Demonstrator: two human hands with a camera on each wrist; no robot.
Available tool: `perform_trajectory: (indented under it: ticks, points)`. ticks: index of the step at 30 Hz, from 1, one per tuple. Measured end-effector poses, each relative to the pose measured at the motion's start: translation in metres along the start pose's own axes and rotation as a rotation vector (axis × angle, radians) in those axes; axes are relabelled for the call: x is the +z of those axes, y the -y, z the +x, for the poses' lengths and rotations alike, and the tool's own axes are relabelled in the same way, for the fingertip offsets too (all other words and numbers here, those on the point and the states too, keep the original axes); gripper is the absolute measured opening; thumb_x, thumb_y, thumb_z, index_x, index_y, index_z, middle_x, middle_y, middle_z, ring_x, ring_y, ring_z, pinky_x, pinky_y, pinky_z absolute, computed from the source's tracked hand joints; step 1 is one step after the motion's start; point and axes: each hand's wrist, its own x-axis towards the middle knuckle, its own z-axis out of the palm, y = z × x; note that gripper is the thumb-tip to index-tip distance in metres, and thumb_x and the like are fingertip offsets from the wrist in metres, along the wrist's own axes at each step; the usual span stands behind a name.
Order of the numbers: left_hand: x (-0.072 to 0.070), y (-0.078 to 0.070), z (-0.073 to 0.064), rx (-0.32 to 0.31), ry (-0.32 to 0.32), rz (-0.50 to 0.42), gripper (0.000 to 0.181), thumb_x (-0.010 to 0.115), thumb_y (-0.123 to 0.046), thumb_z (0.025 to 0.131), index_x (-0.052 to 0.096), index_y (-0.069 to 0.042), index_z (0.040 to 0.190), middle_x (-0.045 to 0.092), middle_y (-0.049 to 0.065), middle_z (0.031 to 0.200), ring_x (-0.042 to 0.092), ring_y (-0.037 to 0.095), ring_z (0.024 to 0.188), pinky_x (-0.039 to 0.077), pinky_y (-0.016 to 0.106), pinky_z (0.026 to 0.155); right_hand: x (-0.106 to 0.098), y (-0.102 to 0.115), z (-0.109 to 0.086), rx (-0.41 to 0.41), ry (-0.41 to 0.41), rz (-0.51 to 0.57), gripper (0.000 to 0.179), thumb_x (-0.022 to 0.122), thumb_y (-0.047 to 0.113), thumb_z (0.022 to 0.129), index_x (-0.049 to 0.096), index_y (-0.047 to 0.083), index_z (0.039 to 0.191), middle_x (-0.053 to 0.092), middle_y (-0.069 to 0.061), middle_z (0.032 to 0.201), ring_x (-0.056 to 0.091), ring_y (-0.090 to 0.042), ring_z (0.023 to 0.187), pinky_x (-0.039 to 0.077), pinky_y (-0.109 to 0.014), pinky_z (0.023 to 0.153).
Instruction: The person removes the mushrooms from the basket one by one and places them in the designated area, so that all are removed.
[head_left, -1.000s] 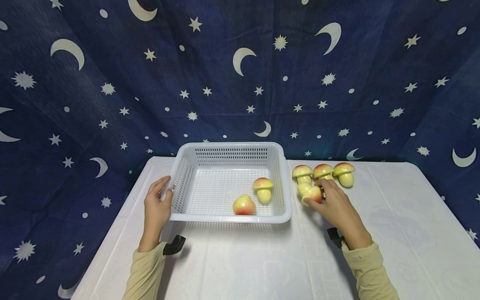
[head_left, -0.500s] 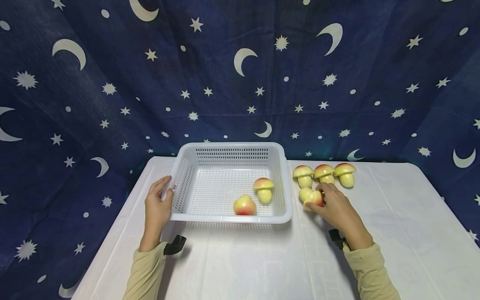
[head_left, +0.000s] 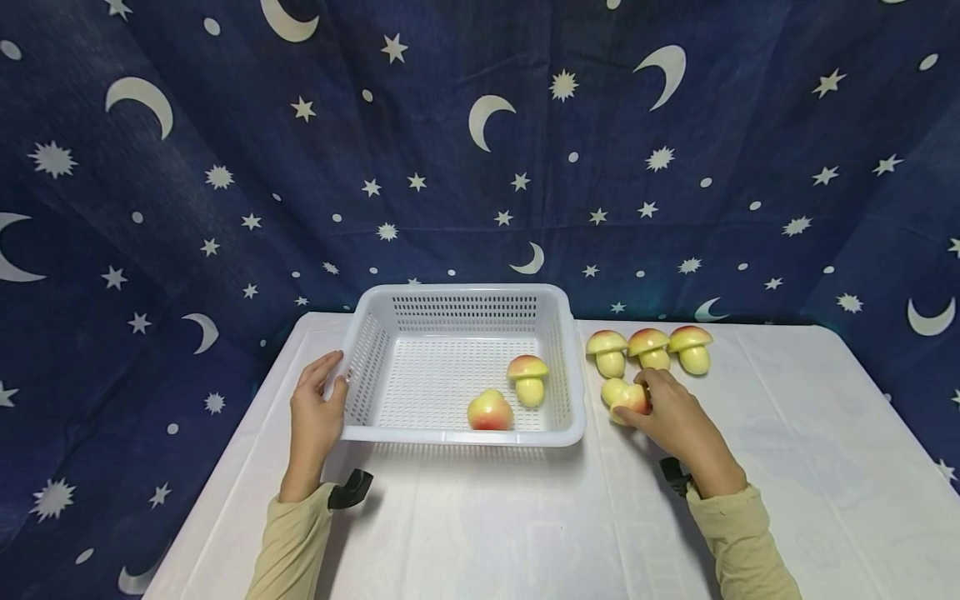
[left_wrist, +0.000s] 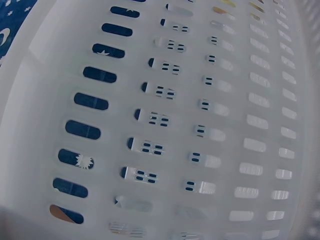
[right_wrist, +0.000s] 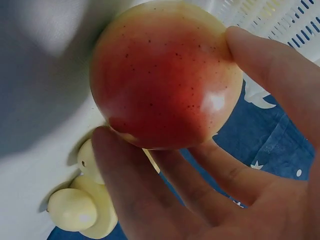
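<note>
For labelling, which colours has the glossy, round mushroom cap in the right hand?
Red cap, partly yellowish edge; best seen in the right wrist view.

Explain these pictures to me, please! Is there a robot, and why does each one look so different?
No robot here, just a person's bare left hand and right hand. The widest picture comes from a camera worn on the head, looking forward and down. The other two come from wrist cameras, so things look huge: one shows the holey wall of the white basket, the other the red cap of the held mushroom.

On the white table stands that basket, with two mushrooms inside. Three more mushrooms lie in a row beside it. Behind is a blue curtain with moons and stars. The left hand is at the basket's side; the right hand holds its mushroom by the cap.
</note>
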Motion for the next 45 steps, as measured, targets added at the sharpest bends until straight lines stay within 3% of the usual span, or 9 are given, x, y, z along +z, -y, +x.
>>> perform_trajectory:
  ticks: [12, 25, 34, 40, 45]
  points:
    - [0.001, 0.001, 0.001, 0.001, 0.004, -0.005, 0.042, 0.048, 0.002, 0.097, 0.054, 0.002, 0.139, 0.048, 0.016, 0.146, 0.040, 0.034, 0.141, 0.030, 0.051, 0.119, -0.003, 0.003, 0.000, 0.001, 0.027, -0.061, 0.053, 0.078, 0.022, 0.082, 0.056, -0.009, 0.119, 0.062, -0.028, 0.110, 0.058, -0.041, 0.099, 0.050, -0.057, 0.077]
    - [0.001, 0.000, 0.001, 0.006, 0.004, -0.007, 0.042, 0.048, 0.002, 0.097, 0.054, 0.004, 0.138, 0.047, 0.017, 0.146, 0.040, 0.036, 0.141, 0.031, 0.051, 0.118, -0.014, 0.018, 0.006, -0.060, -0.025, -0.085, 0.056, 0.076, 0.022, 0.086, 0.055, -0.009, 0.128, 0.056, -0.029, 0.126, 0.051, -0.045, 0.118, 0.048, -0.063, 0.087]
    - [0.001, 0.000, 0.001, 0.005, 0.003, 0.007, 0.042, 0.048, 0.002, 0.097, 0.054, 0.003, 0.138, 0.048, 0.017, 0.146, 0.040, 0.035, 0.141, 0.030, 0.051, 0.118, -0.022, 0.032, 0.013, -0.089, -0.018, -0.087, 0.053, 0.074, 0.021, 0.088, 0.055, -0.009, 0.128, 0.058, -0.028, 0.125, 0.049, -0.046, 0.121, 0.042, -0.061, 0.101]
    - [0.001, 0.001, 0.001, 0.004, 0.002, 0.011, 0.042, 0.048, 0.002, 0.097, 0.054, 0.003, 0.139, 0.048, 0.016, 0.146, 0.041, 0.035, 0.141, 0.031, 0.051, 0.118, -0.023, 0.041, 0.018, -0.129, -0.057, -0.082, 0.047, 0.073, 0.019, 0.088, 0.057, -0.006, 0.124, 0.060, -0.025, 0.119, 0.054, -0.044, 0.115, 0.045, -0.058, 0.098]
    - [0.000, 0.001, 0.001, 0.009, -0.002, 0.009, 0.042, 0.048, 0.002, 0.096, 0.054, 0.003, 0.138, 0.048, 0.017, 0.146, 0.041, 0.035, 0.140, 0.031, 0.051, 0.118, -0.024, 0.051, 0.021, -0.121, -0.028, -0.078, 0.049, 0.071, 0.022, 0.089, 0.055, -0.003, 0.128, 0.057, -0.024, 0.125, 0.052, -0.043, 0.119, 0.047, -0.061, 0.095]
